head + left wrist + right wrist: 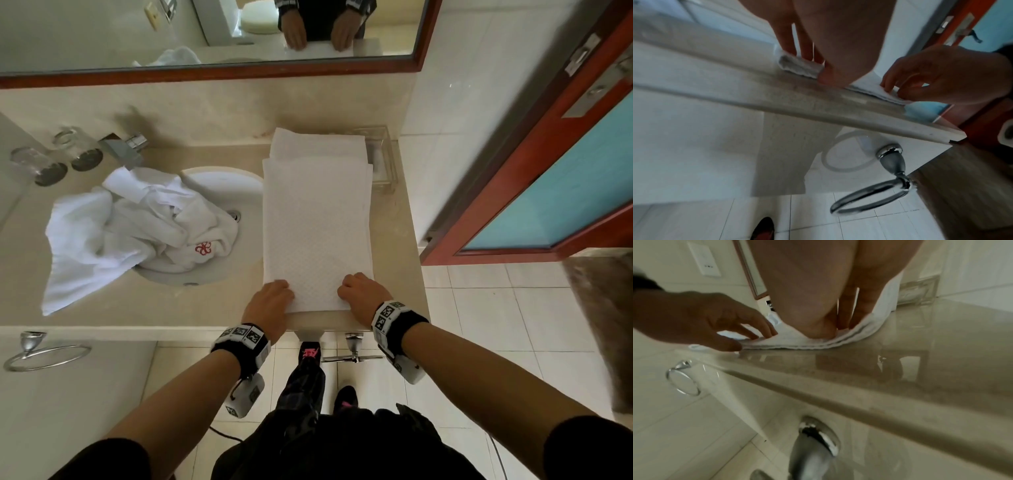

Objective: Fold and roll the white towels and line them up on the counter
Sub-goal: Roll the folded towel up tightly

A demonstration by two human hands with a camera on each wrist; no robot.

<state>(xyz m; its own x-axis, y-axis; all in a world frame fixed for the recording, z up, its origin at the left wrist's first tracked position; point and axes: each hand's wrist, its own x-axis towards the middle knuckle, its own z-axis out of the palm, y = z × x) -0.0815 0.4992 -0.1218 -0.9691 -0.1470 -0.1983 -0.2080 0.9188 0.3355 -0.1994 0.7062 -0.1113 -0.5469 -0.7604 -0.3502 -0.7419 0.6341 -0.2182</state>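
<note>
The counter (102,308) is the largest thing, a beige stone top that runs under both hands and far to the left of the fingers. Above it, well beyond the fingers, hangs a mirror (102,34) in a brown frame. To the right of the right-hand fingers stands a door (548,192) with a red-brown frame and a blue panel.

The folded towel (315,222) is a long white strip lying on the counter; it stretches away from the fingertips toward the wall, and its near end is under the fingers, at the front edge of the counter. To the left of the left-hand fingers is the sink (236,192), and a crumpled towel (120,233) with a red emblem lies partly in it and partly on the counter.

The left hand (270,305) grasps the near left corner of the folded towel: in the left wrist view its fingers (785,40) and thumb curl around a small rolled part of the cloth. The right hand (364,296) grasps the near right corner; the right wrist view shows its fingers (861,311) and thumb pinching the layered edge.

Far beyond the fingers, to the left, two glasses (58,157) stand beside the faucet (125,149). Below the left hand, a chrome towel ring (44,353) is fixed to the front of the counter.
</note>
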